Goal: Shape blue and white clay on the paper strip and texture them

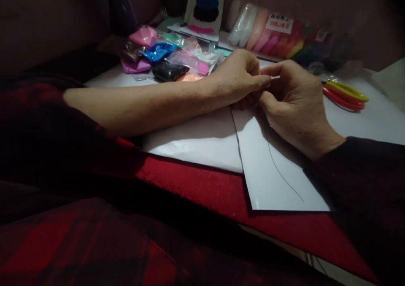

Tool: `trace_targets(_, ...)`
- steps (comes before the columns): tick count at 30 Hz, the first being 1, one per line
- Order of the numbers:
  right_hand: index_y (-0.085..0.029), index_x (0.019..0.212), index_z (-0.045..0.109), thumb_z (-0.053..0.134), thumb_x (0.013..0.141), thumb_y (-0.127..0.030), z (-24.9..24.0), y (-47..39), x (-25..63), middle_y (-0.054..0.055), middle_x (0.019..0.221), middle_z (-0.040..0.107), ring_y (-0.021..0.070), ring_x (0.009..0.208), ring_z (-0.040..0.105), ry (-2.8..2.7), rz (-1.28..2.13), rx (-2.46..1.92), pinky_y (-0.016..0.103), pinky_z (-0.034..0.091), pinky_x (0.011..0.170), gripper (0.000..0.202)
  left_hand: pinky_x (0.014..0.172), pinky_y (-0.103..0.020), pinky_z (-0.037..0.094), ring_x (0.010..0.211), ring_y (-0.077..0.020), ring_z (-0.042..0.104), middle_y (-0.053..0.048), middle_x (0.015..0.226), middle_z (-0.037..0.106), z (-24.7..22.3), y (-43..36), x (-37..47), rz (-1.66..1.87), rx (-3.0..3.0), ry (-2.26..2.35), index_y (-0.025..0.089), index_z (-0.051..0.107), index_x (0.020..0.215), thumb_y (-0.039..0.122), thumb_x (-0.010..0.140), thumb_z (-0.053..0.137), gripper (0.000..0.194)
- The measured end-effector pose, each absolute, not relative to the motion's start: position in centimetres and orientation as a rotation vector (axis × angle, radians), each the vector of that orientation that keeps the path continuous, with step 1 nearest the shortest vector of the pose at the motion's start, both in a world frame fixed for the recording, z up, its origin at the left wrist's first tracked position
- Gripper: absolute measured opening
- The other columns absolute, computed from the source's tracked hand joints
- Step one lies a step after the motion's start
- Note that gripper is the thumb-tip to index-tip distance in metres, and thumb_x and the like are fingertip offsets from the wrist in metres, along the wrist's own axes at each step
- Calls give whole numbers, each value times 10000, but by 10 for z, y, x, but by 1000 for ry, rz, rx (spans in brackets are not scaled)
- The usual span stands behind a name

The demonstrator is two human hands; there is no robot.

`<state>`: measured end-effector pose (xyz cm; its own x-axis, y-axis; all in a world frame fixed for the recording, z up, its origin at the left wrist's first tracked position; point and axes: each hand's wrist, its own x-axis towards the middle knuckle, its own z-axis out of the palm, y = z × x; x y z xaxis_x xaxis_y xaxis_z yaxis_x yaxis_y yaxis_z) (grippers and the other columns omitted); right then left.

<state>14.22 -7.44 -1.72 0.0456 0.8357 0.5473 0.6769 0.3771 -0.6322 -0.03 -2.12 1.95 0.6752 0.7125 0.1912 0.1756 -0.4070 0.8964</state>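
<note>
My left hand and my right hand meet over the table, with their fingertips pinched close together. A small pale bit shows between the fingers, but most of what they hold is hidden and I cannot make out its kind. Beneath the right hand lies a white sheet of paper bearing a thin curved dark line. The line runs from under the fingers toward the sheet's lower right. The sheet's near end hangs over the edge of a larger white sheet.
Colourful soft packets in clear plastic lie behind my left forearm. A card with painted colour patches stands at the back, beside a clear bag of coloured rolls. Yellow and red tool handles rest at right. Red cloth covers the near edge.
</note>
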Motion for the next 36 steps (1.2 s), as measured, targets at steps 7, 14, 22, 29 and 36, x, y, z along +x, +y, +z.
trace_targets(7,-247,968,624,616,807,-87,-18,-77,141,-20,707,635,167,655,638,-1679,215,-1338,318,533,629,227,438,-180,389,441,-62,500,8,537,516,17,-19,0,693,1915,720,160,445,648,143,922,527,287)
trace_targets(14,-286,985,627,623,813,-130,-16,-79,139,-24,736,665,183,682,666,-1656,286,-1363,330,552,634,232,503,-189,407,473,-56,514,11,542,529,10,-12,2,723,1882,739,160,465,655,207,904,580,278)
trace_targets(22,-286,993,622,607,826,-158,-13,-82,136,-19,743,662,177,670,648,-1632,325,-1400,328,533,618,210,584,-183,471,605,-90,591,34,528,474,1,-8,4,805,1811,687,154,504,656,182,854,605,224)
trace_targets(29,-273,1036,615,603,859,-220,-15,-81,137,-26,732,644,154,636,624,-1611,391,-1409,287,502,560,185,495,-192,415,501,-85,535,14,525,535,2,-7,3,785,1842,696,158,496,632,183,864,557,241)
trace_targets(36,-254,1046,615,611,877,-267,-17,-80,138,-13,733,649,162,648,629,-1608,399,-1393,309,533,613,169,476,-187,366,433,-54,488,40,504,540,4,-7,2,728,1810,707,160,481,630,172,874,547,253)
